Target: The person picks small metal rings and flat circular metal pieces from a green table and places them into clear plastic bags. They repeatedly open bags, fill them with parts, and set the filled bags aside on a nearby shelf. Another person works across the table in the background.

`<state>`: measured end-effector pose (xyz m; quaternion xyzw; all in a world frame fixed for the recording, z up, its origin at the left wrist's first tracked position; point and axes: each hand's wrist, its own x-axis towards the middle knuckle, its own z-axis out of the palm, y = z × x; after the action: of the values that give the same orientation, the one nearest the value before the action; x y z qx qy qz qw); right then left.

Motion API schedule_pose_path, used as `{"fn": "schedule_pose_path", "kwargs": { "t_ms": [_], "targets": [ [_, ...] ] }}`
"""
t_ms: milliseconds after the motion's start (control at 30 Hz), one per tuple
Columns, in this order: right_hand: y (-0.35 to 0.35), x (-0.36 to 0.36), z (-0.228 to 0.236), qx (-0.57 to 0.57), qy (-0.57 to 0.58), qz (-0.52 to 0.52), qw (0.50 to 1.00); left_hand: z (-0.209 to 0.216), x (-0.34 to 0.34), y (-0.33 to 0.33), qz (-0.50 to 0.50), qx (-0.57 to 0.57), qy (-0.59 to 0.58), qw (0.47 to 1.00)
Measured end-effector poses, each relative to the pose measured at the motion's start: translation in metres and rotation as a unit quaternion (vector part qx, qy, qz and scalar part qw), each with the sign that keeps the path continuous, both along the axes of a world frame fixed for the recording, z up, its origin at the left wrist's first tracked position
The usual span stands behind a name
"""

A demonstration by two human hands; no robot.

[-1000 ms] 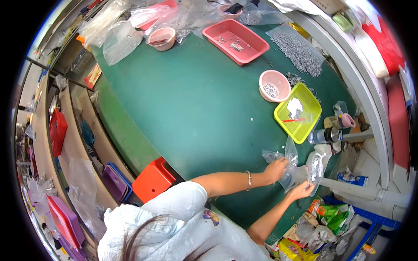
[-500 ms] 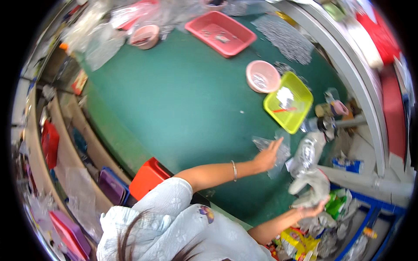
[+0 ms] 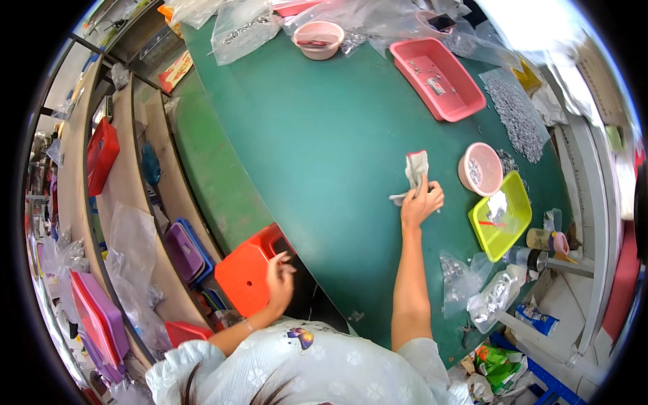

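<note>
On the green table my right hand (image 3: pixel 422 201) is closed on a greyish-white work glove (image 3: pixel 416 167) with a red edge. Part of the glove sticks out beyond the fingers, and another bit shows at the left of the hand. My left hand (image 3: pixel 279 280) is off the table edge, over a red plastic stool (image 3: pixel 244 278). Its fingers are loosely bent and apart, with nothing seen in them. To the right of the glove stand a pink round bowl (image 3: pixel 480 169) with small silvery pieces and a yellow-green tray (image 3: pixel 484 237) holding white and clear bits.
A pink rectangular basin (image 3: pixel 466 104) and a heap of small grey parts (image 3: pixel 516 118) lie toward the far right. Clear plastic bags (image 3: pixel 459 280) rest near the right edge. Shelves with trays (image 3: pixel 179 250) run along the left. Bottles (image 3: pixel 526 258) stand at the right.
My right hand has brought the glove from the right edge onto the table. My left hand has left the clear bag and swung left over the stool. The view has shifted left.
</note>
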<state>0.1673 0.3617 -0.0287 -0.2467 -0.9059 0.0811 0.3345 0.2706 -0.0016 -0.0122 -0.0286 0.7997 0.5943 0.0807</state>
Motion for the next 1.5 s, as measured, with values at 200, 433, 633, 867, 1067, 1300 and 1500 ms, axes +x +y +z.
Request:
{"fn": "schedule_pose_path", "kwargs": {
  "t_ms": [200, 433, 633, 867, 1067, 1300, 1500],
  "targets": [
    [0.002, -0.041, -0.035, -0.184, -0.068, 0.129, 0.972, -0.11, 0.046, -0.141, 0.142, -0.111, -0.222, 0.958],
    [-0.009, -0.101, -0.048, -0.14, -0.082, 0.006, 0.987, -0.149, 0.049, -0.182, 0.164, -0.031, -0.468, 0.868],
    [-0.166, -0.141, -0.035, -0.194, 0.004, 0.341, 0.92, -0.157, 0.037, -0.181, 0.097, -0.039, -0.453, 0.886],
    [0.023, -0.198, -0.042, -0.035, -0.02, 0.074, 0.996, -0.154, 0.037, -0.208, 0.085, -0.044, -0.455, 0.885],
    [-0.155, -0.163, -0.039, -0.213, -0.027, 0.321, 0.922, -0.165, 0.023, -0.194, 0.055, -0.065, -0.438, 0.895],
    [-0.049, -0.013, -0.046, -0.091, -0.034, -0.08, 0.992, -0.169, 0.025, -0.196, 0.016, -0.089, -0.389, 0.917],
    [-0.298, -0.103, -0.032, -0.287, -0.079, 0.257, 0.92, -0.18, 0.018, -0.203, -0.017, -0.126, -0.371, 0.92]
  ]
}}
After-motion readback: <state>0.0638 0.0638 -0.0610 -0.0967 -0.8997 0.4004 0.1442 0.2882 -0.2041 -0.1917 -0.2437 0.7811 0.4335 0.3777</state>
